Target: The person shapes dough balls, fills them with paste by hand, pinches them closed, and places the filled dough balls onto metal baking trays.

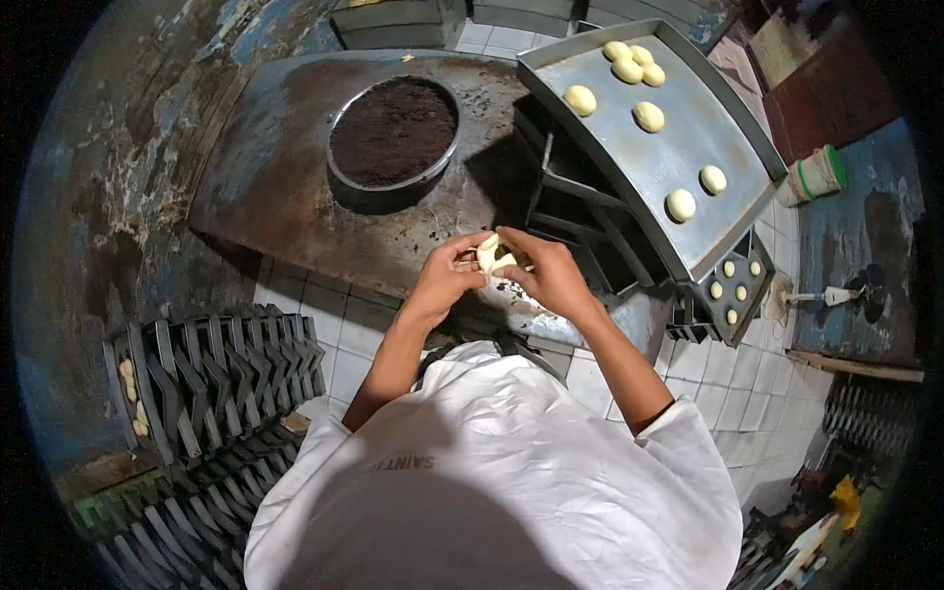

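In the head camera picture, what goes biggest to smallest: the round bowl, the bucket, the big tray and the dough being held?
1. Big tray
2. Round bowl
3. Bucket
4. Held dough, counting only what shows; it's partly hidden

Left hand and right hand pinch pale dough on the near side of the bowl of dark crumbs! Right of that bowl, a metal tray carries dough balls; lower left, dark metal stacks.
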`<state>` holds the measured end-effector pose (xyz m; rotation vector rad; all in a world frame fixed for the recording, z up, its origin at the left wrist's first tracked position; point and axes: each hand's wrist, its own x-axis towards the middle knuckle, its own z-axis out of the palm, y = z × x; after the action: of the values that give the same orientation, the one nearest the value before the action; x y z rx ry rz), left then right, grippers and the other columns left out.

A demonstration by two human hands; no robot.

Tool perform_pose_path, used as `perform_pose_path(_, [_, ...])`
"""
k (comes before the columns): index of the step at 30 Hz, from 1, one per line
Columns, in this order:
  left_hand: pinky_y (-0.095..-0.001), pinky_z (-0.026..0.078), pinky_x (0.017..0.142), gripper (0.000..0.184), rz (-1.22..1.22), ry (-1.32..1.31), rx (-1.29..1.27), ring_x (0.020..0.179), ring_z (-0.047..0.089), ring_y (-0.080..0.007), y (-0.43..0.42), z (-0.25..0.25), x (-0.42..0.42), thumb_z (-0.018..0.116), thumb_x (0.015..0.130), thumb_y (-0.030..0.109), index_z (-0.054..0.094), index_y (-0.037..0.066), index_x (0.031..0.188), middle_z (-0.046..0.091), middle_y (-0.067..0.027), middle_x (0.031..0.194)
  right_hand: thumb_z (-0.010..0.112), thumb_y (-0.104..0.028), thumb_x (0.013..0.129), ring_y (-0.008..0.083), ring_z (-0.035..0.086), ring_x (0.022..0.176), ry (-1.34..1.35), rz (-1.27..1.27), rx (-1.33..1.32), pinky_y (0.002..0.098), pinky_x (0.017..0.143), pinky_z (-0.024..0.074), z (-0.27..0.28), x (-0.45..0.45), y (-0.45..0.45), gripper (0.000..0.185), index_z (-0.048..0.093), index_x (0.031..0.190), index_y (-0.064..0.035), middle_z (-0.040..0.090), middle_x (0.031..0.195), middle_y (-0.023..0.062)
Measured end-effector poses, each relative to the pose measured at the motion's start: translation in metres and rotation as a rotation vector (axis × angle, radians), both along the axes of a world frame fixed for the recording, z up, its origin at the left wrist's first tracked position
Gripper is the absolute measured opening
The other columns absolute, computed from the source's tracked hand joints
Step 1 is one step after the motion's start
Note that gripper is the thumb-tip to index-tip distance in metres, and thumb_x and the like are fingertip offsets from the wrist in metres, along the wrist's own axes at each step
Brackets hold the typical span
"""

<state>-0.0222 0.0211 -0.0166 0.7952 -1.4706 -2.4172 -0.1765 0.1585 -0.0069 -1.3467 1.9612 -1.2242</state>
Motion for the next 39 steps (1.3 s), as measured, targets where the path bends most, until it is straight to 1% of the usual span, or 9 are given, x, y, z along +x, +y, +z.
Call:
perform_pose_path(4, [-0.0264,0.055,0.085,0.061,0.074,0.014,-0.079,0.108,0.064,-0.0159,-0.021,-0.001,0.02,0.069,0.078,-0.016,0.057,-0.003,0.136,0.068,-0.0076,0.114,0.076,-0.017,0.086,0.0185,0.074,0.085,-0.299,-0.192,-0.01,0.0295,0.079,0.0553,0.004,0.017,-0.028,0.029,0.076,0.107,0.0028,0.077,0.096,0.0176])
perform_pose_path(10, [-0.0273,0.049,0.093,0.035,0.588,0.168,-0.049,0.102,0.064,-0.0142,-0.048,-0.003,0.024,0.073,0.091,0.003,0.063,-0.004,0.123,0.069,-0.0103,0.111,0.074,-0.015,0.089,0.0218,0.072,0.093,-0.293,-0.189,-0.067,0.0338,0.082,0.0555,0.02,0.067,-0.065,0.031,0.073,0.116,-0.0001,0.076,0.106,0.0163])
perform_pose_path(15, [-0.0308,0.048,0.098,0.032,0.466,0.329,0.048,0.11,0.063,-0.0194,-0.06,0.016,0.032,0.056,0.1,0.015,0.063,-0.006,0.123,0.068,-0.0153,0.121,0.073,-0.008,0.09,0.0158,0.066,0.091,-0.056,-0.214,-0.008,0.0283,0.076,0.0531,0.04,0.086,-0.09,0.023,0.073,0.111,0.0014,0.07,0.107,0.0126])
perform_pose_path(17, [-0.0326,0.046,0.101,0.035,0.383,0.407,0.115,0.114,0.062,-0.0215,-0.064,0.024,0.034,0.05,0.101,0.017,0.063,-0.006,0.124,0.066,-0.0174,0.127,0.077,-0.015,0.085,0.0302,0.068,0.093,0.077,-0.289,-0.122,0.0362,0.082,0.0533,0.043,0.085,-0.098,0.023,0.072,0.103,-0.0009,0.066,0.112,0.0153])
perform_pose_path(20, [-0.04,0.031,0.118,0.047,0.176,0.586,0.191,0.136,0.049,-0.0281,-0.071,0.028,0.04,0.05,0.089,0.012,0.06,-0.008,0.13,0.051,-0.0209,0.148,0.076,-0.012,0.086,0.0203,0.065,0.093,-0.235,-0.379,-0.201,0.0314,0.081,0.0523,0.053,0.089,-0.11,0.017,0.07,0.095,0.0011,0.064,0.106,0.0106])
perform_pose_path(22, [-0.0402,0.03,0.118,0.045,0.175,0.562,0.145,0.137,0.048,-0.0286,-0.074,0.029,0.04,0.05,0.089,0.011,0.061,-0.007,0.13,0.051,-0.0211,0.149,0.075,-0.008,0.086,0.011,0.062,0.096,-0.482,-0.374,-0.208,0.0274,0.08,0.0514,0.054,0.091,-0.114,0.018,0.07,0.098,0.0042,0.067,0.109,0.0072])
perform_pose_path(28, [-0.0359,0.05,0.099,0.031,0.334,0.48,0.269,0.11,0.064,-0.0217,-0.097,0.021,0.045,0.058,0.099,0.006,0.053,-0.002,0.129,0.066,-0.0171,0.117,0.076,-0.008,0.084,0.0146,0.066,0.096,-0.366,-0.4,-0.135,0.0315,0.082,0.0536,0.043,0.117,-0.132,0.03,0.074,0.112,-0.0007,0.07,0.109,0.008])
perform_pose_path(34, [-0.0356,0.05,0.101,0.02,0.329,0.475,0.234,0.111,0.064,-0.0229,-0.113,0.02,0.058,0.058,0.103,0.015,0.06,0.0,0.117,0.067,-0.018,0.119,0.081,-0.01,0.078,0.0313,0.066,0.096,0.06,-0.454,-0.183,0.0364,0.08,0.0536,0.05,0.146,-0.148,0.025,0.076,0.102,-0.0045,0.064,0.107,0.016])
perform_pose_path(39, [-0.035,0.041,0.109,0.036,0.213,0.606,0.136,0.123,0.058,-0.0225,-0.115,0.031,0.066,0.049,0.105,0.024,0.065,-0.005,0.12,0.062,-0.0178,0.132,0.08,-0.009,0.079,0.0243,0.068,0.079,0.069,-0.588,-0.303,0.0337,0.071,0.0533,0.059,0.14,-0.166,0.02,0.074,0.097,-0.0022,0.068,0.087,0.0093])
